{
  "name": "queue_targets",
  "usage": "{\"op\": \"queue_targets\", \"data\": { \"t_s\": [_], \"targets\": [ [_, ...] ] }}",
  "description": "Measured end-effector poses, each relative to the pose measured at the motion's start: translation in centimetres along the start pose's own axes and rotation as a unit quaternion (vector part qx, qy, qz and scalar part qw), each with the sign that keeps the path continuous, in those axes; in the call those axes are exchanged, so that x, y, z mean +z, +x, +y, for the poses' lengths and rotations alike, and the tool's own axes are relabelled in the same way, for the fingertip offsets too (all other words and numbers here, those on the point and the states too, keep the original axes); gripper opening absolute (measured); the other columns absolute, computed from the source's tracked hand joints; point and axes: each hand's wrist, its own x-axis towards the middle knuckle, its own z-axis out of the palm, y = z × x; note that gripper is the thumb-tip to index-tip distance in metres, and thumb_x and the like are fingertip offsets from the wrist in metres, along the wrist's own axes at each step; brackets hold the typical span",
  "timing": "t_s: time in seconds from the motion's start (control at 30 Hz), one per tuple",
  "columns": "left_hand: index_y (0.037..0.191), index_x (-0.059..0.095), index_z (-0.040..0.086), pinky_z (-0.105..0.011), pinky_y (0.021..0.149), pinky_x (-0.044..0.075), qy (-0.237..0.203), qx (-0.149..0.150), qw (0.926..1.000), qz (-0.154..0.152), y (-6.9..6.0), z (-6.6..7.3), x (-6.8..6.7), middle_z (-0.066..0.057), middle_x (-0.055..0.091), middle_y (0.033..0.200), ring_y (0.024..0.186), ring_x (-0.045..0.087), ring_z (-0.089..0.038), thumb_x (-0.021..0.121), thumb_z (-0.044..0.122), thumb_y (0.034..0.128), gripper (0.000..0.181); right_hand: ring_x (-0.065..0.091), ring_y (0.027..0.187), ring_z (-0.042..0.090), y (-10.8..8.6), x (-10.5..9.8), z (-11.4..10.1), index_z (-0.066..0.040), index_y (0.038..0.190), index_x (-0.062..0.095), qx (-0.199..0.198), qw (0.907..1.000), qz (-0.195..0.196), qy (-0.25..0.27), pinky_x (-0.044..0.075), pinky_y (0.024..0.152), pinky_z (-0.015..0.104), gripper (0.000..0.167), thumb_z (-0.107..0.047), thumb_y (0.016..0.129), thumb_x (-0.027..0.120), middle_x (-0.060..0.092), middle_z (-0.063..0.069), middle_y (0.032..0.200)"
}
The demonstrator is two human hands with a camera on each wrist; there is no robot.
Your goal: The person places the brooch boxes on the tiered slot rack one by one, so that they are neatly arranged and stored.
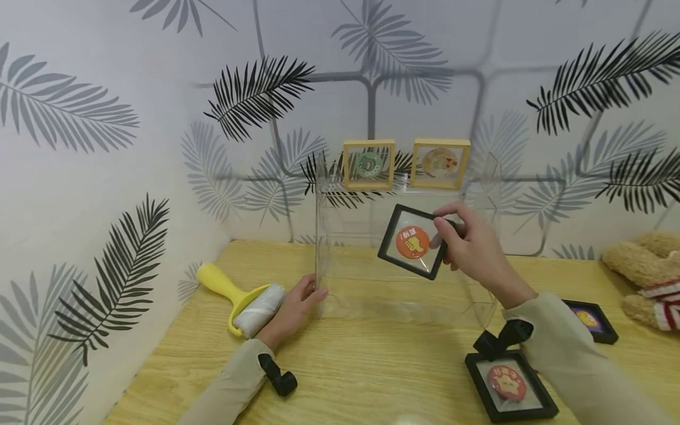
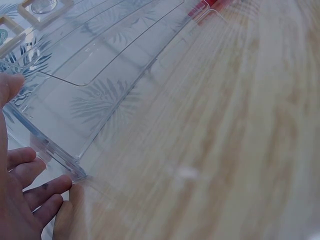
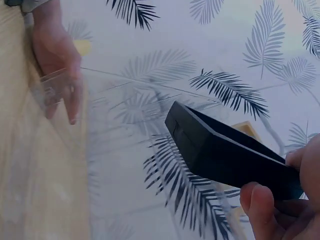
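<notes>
My right hand point(image 1: 475, 251) pinches a black square frame point(image 1: 389, 241) by its right edge; a round orange badge point(image 1: 412, 242) shows inside it. The frame is tilted, in front of a clear acrylic shelf point(image 1: 366, 289). In the right wrist view the black frame point(image 3: 235, 162) is seen edge-on between thumb and fingers. My left hand point(image 1: 297, 310) rests at the shelf's lower left side, fingers loosely bent at the clear panel; in the left wrist view the left hand point(image 2: 30, 200) has fingertips by the shelf's bottom corner. Two yellow-edged frames point(image 1: 369, 185) point(image 1: 440, 185) stand at the shelf's top.
A yellow-handled roller point(image 1: 220, 283) lies left of the left hand. At the right, a black frame with a red badge point(image 1: 506, 383) and one with a purple picture point(image 1: 589, 320) lie on the wooden table point(image 1: 372, 366). A plush toy point(image 1: 648, 271) sits at the far right.
</notes>
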Motion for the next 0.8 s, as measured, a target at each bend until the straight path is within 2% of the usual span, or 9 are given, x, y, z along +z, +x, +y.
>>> {"op": "queue_targets", "data": {
  "t_s": [0.07,0.23,0.37,0.5,0.63,0.73,0.8],
  "targets": [
    [0.145,0.037,0.003,-0.052,0.110,0.032,-0.001,-0.003,1.0000,-0.002,0.0,0.0,0.0,-0.022,0.042,0.147,0.136,0.040,-0.035,0.052,0.028,0.0998,0.054,0.059,0.049,0.017,0.9,-0.2,-0.5,-0.003,0.121,0.052,-0.010,0.9999,-0.004,0.005,0.050,0.045,0.032,0.026,-0.021,0.102,0.049,0.069,0.015,0.079],
    [0.145,0.036,0.004,-0.053,0.110,0.031,-0.002,-0.002,1.0000,-0.004,0.0,-0.1,0.0,-0.022,0.041,0.148,0.137,0.038,-0.035,0.051,0.027,0.1003,0.053,0.063,0.056,0.012,3.3,-0.4,-1.5,0.000,0.120,0.052,-0.047,0.9987,-0.019,0.004,0.052,0.048,0.030,0.027,-0.016,0.098,0.056,0.069,0.024,0.094],
    [0.146,0.036,0.003,-0.053,0.109,0.032,-0.002,-0.002,1.0000,-0.004,-0.3,0.0,-0.1,-0.023,0.043,0.146,0.135,0.041,-0.036,0.051,0.026,0.1003,0.053,0.060,0.055,0.005,5.0,-0.1,-1.8,0.001,0.115,0.054,-0.078,0.9969,-0.001,-0.005,0.051,0.049,0.027,0.025,-0.013,0.096,0.060,0.068,0.025,0.102],
    [0.146,0.036,0.002,-0.052,0.107,0.035,0.004,0.002,1.0000,-0.006,-0.6,0.2,-0.1,-0.024,0.045,0.144,0.131,0.046,-0.036,0.051,0.027,0.1003,0.054,0.058,0.057,0.003,6.1,0.4,-1.9,0.001,0.114,0.056,-0.088,0.9957,0.025,-0.013,0.053,0.051,0.028,0.023,-0.011,0.095,0.060,0.066,0.022,0.100],
    [0.145,0.035,0.001,-0.052,0.108,0.034,-0.003,0.009,0.9999,-0.014,-0.6,0.3,-0.1,-0.024,0.044,0.145,0.133,0.045,-0.036,0.050,0.024,0.1009,0.052,0.058,0.062,0.002,7.1,0.9,-2.0,-0.001,0.117,0.057,-0.108,0.9925,0.035,-0.045,0.053,0.054,0.025,0.023,-0.009,0.096,0.059,0.063,0.019,0.096],
    [0.145,0.035,0.001,-0.052,0.110,0.032,-0.010,0.011,0.9997,-0.020,-0.5,0.3,-0.1,-0.024,0.042,0.146,0.135,0.042,-0.036,0.050,0.025,0.1011,0.052,0.059,0.063,0.007,7.8,1.3,-1.9,-0.002,0.118,0.058,-0.123,0.9889,0.031,-0.077,0.051,0.055,0.020,0.023,-0.008,0.096,0.058,0.063,0.018,0.093],
    [0.145,0.035,0.001,-0.052,0.110,0.032,-0.009,0.010,0.9997,-0.021,-0.4,0.3,-0.2,-0.024,0.041,0.147,0.134,0.043,-0.036,0.050,0.025,0.1011,0.052,0.060,0.061,0.012,8.2,1.7,-1.7,-0.004,0.118,0.059,-0.130,0.9863,0.024,-0.099,0.050,0.054,0.021,0.022,-0.009,0.096,0.057,0.065,0.017,0.088]
  ]
}}
